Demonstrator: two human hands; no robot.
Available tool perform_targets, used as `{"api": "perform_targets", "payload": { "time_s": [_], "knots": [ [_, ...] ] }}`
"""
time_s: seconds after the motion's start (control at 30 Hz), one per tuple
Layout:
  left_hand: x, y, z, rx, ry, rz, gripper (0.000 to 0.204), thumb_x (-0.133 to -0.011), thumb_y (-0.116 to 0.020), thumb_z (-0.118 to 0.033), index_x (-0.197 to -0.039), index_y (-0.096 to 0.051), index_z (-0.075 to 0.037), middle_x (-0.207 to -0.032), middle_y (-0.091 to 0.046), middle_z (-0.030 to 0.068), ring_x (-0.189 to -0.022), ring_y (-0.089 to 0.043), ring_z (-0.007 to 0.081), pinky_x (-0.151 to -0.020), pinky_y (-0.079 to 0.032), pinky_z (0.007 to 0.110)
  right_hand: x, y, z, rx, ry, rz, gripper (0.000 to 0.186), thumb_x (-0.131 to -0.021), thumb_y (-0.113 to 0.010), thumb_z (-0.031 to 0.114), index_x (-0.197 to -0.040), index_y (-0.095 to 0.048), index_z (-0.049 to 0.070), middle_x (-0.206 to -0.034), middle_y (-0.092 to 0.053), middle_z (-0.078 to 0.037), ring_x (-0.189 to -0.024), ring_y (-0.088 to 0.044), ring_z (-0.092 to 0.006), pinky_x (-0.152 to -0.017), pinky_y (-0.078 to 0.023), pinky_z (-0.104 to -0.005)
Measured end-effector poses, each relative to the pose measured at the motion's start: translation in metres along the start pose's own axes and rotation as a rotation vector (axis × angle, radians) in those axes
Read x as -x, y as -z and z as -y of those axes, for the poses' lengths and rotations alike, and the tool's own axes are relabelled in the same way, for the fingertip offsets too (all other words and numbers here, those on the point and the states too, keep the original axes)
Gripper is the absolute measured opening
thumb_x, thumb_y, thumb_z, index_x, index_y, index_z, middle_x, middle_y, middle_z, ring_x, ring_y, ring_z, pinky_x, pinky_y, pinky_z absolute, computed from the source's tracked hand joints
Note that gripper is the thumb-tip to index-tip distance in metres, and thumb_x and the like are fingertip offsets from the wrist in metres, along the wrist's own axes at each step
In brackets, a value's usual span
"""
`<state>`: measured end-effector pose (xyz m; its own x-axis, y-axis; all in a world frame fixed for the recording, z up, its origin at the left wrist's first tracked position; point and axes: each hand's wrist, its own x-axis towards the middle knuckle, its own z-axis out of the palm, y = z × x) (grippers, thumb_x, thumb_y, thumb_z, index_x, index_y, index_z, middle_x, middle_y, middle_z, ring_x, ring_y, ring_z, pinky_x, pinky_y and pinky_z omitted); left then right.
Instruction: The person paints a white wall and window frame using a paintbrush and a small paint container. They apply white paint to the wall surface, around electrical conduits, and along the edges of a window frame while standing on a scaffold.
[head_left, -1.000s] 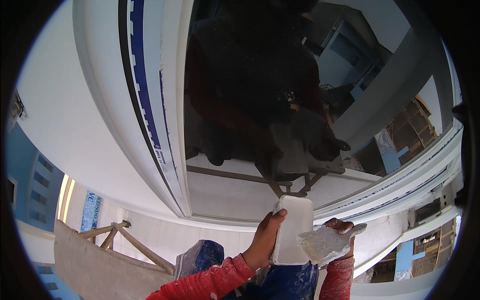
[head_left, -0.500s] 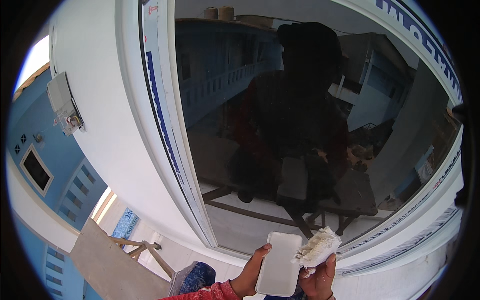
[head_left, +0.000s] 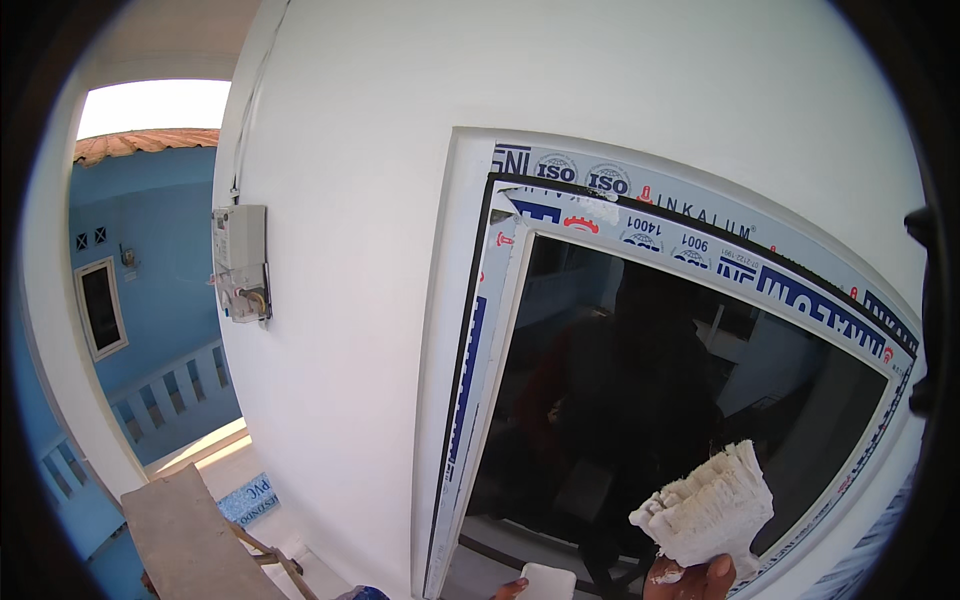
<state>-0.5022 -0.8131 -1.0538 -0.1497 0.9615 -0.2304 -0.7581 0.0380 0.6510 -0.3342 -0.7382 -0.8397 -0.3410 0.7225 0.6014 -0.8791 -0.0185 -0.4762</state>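
Note:
At the bottom edge, right of centre, my right hand (head_left: 705, 580) is closed round a wide paintbrush (head_left: 712, 505). Thick white paint cakes its bristles, and its handle is hidden. The brush is raised in front of the dark window glass (head_left: 620, 400). Lower and to the left, fingers of my left hand (head_left: 510, 589) grip the side of a white rectangular tub (head_left: 549, 583). Only the top end of the tub and a bit of the hand show; the lower edge cuts off the rest.
Printed protective film covers the window frame (head_left: 468, 390), set in a white wall (head_left: 340, 300). An electric meter box (head_left: 241, 260) hangs on the wall to the left. Below it stands a plank (head_left: 185, 525) on wooden supports. Blue walls and a balustrade (head_left: 180, 390) lie beyond.
The view has tilted up, bringing the window's top and more wall into sight. My right hand has raised the brush away from the tub, which has dropped mostly out of view.

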Motion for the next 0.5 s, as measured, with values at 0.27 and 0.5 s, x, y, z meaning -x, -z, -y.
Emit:
{"api": "perform_targets", "payload": {
  "time_s": [0.27, 0.5],
  "knots": [
    [-0.011, -0.024, 0.022, 0.356, 0.136, 0.192, 0.064, -0.101, -0.045, -0.06, -0.137, -0.059, -0.009, -0.115, -0.072, 0.009, -0.098, -0.072, 0.0231, -0.086, -0.06, 0.041, -0.123, -0.107, -0.011, 0.808, 0.999, 0.174, 0.058, -0.103, -0.054, 0.046, -0.137, -0.05, 0.0, -0.127, -0.06, -0.015, -0.102, -0.063, -0.0215, -0.085, -0.053, -0.0343],
    [0.003, -0.038, 0.009, 0.432, 0.145, 0.195, 0.057, -0.101, -0.053, -0.051, -0.133, -0.061, -0.005, -0.108, -0.073, 0.0107, -0.09, -0.074, 0.0254, -0.079, -0.063, 0.042, -0.188, -0.185, -0.062, 1.289, 1.402, 0.155, 0.047, -0.097, -0.07, 0.027, -0.129, -0.059, -0.006, -0.117, -0.064, -0.016, -0.099, -0.061, -0.0171, -0.09, -0.049, -0.0327]
  ]
}}
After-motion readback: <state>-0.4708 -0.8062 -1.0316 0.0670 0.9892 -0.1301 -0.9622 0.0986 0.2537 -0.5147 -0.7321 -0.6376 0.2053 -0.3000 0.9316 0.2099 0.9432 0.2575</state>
